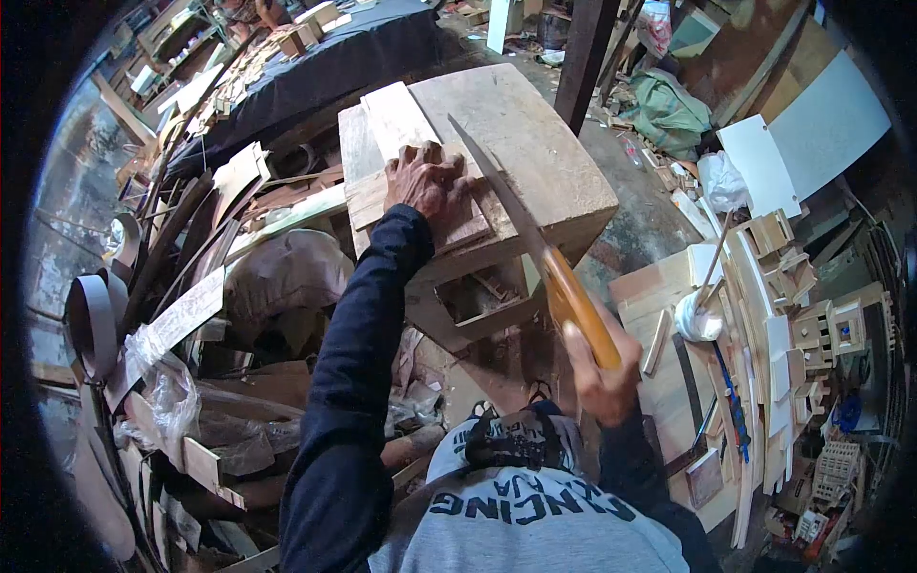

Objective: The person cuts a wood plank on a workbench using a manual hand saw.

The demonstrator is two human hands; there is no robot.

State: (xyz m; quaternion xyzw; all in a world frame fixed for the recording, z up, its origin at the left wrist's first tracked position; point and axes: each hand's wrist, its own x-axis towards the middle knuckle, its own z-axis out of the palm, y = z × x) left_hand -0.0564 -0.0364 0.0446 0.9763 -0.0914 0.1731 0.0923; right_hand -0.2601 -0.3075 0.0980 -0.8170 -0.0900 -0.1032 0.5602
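Observation:
My right hand (607, 368) is wrapped round the orange-brown handle of a handsaw (521, 215). The saw's long blade points up and away, lying along the right edge of a wooden board (463, 227) on the work block. With bent fingers, my left hand (427, 181) presses that board down from above, left of the blade. Another pale board (396, 119) reaches from beneath my fingers toward the far side. Both rest on a box-like wooden block (549, 143) with an open hollow in its near side. Where the teeth meet the wood is hard to make out.
Scrap wood (239, 382) and plastic wrap (167, 368) crowd the left. At right, a low board table (635, 286) carries a white tub (700, 320) with a stick, wood strips and small wooden pieces. A dark post (585, 62) stands behind the block. A dark-covered table (334, 67) holds wood pieces.

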